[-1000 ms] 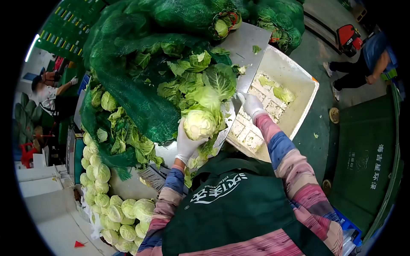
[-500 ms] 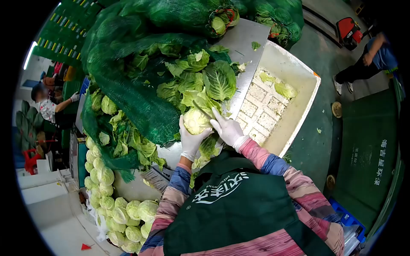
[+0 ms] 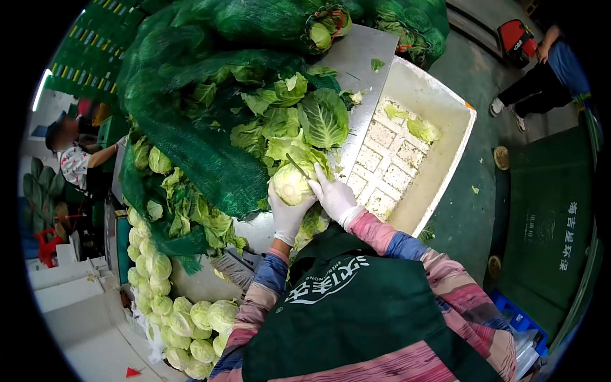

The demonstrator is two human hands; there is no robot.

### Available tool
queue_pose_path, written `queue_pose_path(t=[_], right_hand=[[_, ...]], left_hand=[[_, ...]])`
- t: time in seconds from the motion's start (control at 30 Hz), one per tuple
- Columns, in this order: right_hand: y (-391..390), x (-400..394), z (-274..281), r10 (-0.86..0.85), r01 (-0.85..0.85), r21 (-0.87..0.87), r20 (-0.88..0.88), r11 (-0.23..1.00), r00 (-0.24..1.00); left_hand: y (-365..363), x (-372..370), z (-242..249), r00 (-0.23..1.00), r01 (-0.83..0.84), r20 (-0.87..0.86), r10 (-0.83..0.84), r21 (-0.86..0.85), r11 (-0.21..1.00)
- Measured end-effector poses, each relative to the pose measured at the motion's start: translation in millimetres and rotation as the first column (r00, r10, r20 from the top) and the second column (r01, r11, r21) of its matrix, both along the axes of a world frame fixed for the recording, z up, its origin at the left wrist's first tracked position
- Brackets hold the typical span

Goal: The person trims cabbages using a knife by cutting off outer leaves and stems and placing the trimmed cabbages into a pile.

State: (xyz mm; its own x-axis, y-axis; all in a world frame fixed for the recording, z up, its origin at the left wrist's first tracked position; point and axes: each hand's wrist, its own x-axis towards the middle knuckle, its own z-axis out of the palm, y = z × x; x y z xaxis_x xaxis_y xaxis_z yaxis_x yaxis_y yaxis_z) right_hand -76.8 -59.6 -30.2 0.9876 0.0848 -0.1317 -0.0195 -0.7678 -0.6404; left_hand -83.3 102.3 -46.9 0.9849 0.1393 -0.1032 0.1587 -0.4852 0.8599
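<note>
Both my hands wear white gloves. My left hand [image 3: 287,214] is closed around the lower left side of a pale green cabbage [image 3: 291,186], whose cut stem end faces up toward me. In my right hand [image 3: 336,197] is a knife [image 3: 296,165]; its thin dark blade lies across the top of the cabbage, and its handle is hidden by the fingers. Loosened outer leaves [image 3: 294,148] spread out behind the head. More loose leaves [image 3: 323,119] lie just beyond, on green netting and the metal table [image 3: 366,70].
At right stands a white foam box [image 3: 453,159] with a few leaf scraps inside. Green mesh sacks [image 3: 254,25] of cabbages are at the back. Trimmed cabbages [image 3: 181,323] are stacked at lower left. One co-worker [image 3: 76,159] is at left, another person [image 3: 541,83] at right.
The cabbage has turned slightly in my hands, with its stem end moved a little toward me. The knife blade has shifted slightly. The co-worker at left and the person at right have changed posture.
</note>
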Motion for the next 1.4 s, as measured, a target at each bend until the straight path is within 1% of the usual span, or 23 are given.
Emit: queue_pose_path(t=[0.17,0.27,0.3,0.33,0.47,0.5,0.53,0.63,0.67,0.7,0.8,0.87,0.9,1.0,1.03,1.1,1.13,1.17,1.2,1.23,1.27,1.33,1.4], right_hand=[[-12,8,-19,-0.005,0.006,0.038,-0.038,0.999,0.999],[-29,16,-49,-0.285,0.269,0.26,0.024,0.927,0.958],[-40,21,-48,-0.261,0.291,0.23,-0.155,0.929,0.953],[-42,25,-46,-0.242,0.27,0.234,-0.141,0.934,0.96],[-53,33,-41,-0.335,0.382,0.219,-0.225,0.898,0.915],[-76,37,-45,-0.374,0.506,0.34,-0.385,0.793,0.844],[-92,38,-66,-0.507,0.614,0.52,-0.35,0.594,0.788],[-157,52,-82,-0.695,0.7,-0.008,-0.128,0.715,0.708],[-153,51,-45,-0.676,0.671,-0.09,-0.082,0.736,0.732],[-138,49,-25,-0.627,0.616,0.129,0.063,0.777,0.777],[-91,36,54,-0.256,0.419,0.576,-0.345,0.702,0.903],[-63,27,68,-0.056,0.288,0.686,-0.34,0.668,0.939],[-52,22,77,0.026,0.306,0.799,-0.372,0.517,0.928],[-41,20,82,0.158,0.307,0.919,-0.351,0.249,0.923],[-42,21,90,0.145,0.291,0.915,-0.34,0.279,0.929],[-46,23,100,0.137,0.257,0.907,-0.316,0.335,0.939],[-48,23,103,0.13,0.23,0.861,-0.319,0.453,0.939],[-49,22,102,0.108,0.254,0.865,-0.329,0.432,0.938],[-49,20,98,0.083,0.283,0.869,-0.343,0.406,0.935],[-49,19,86,0.088,0.275,0.882,-0.331,0.383,0.94],[-47,13,76,0.107,0.27,0.881,-0.334,0.388,0.936],[-44,9,66,0.069,0.352,0.831,-0.42,0.431,0.905],[-43,4,62,0.104,0.323,0.818,-0.417,0.477,0.903]], left_hand=[[-15,-8,17,0.999,-0.05,0.014,0.049,0.088,0.995],[-8,-11,4,0.996,-0.025,0.086,0.021,0.046,0.999],[-3,-13,4,0.998,0.02,0.068,-0.007,-0.189,0.982],[2,-13,6,0.997,0.059,0.064,-0.035,-0.412,0.909],[25,-15,24,0.98,-0.094,-0.195,-0.046,-0.647,0.757],[27,-20,31,0.968,-0.153,-0.244,-0.057,-0.757,0.635],[29,-26,39,0.955,-0.214,-0.288,-0.077,-0.842,0.495],[31,-38,48,0.958,-0.218,-0.268,-0.104,-0.913,0.345],[31,-38,48,0.954,-0.236,-0.271,-0.13,-0.943,0.237],[28,-37,48,0.954,-0.232,-0.268,-0.135,-0.944,0.235],[14,-31,51,0.939,-0.27,-0.268,-0.213,-0.963,0.023],[2,-23,61,0.946,-0.206,-0.194,-0.261,-0.978,-0.019],[-4,-22,73,0.943,-0.203,-0.151,-0.297,-0.967,-0.154],[-12,-12,124,0.912,-0.083,0.058,-0.406,-0.943,-0.322],[4,-9,127,0.901,0.148,0.07,-0.429,-0.977,0.151],[8,-7,126,0.897,0.339,0.109,-0.429,-0.792,0.507],[11,-7,126,0.895,0.398,0.116,-0.43,-0.641,0.656],[8,-6,124,0.913,0.398,0.16,-0.375,-0.545,0.738],[5,-6,125,0.924,0.258,0.18,-0.337,-0.944,0.203],[1,-6,129,0.936,-0.024,0.126,-0.33,-0.909,-0.415],[-2,-12,124,0.942,-0.019,0.122,-0.312,-0.91,-0.415],[-5,-13,112,0.935,-0.242,0.027,-0.353,-0.679,-0.694],[-5,-14,104,0.937,-0.297,-0.009,-0.349,-0.541,-0.786]])
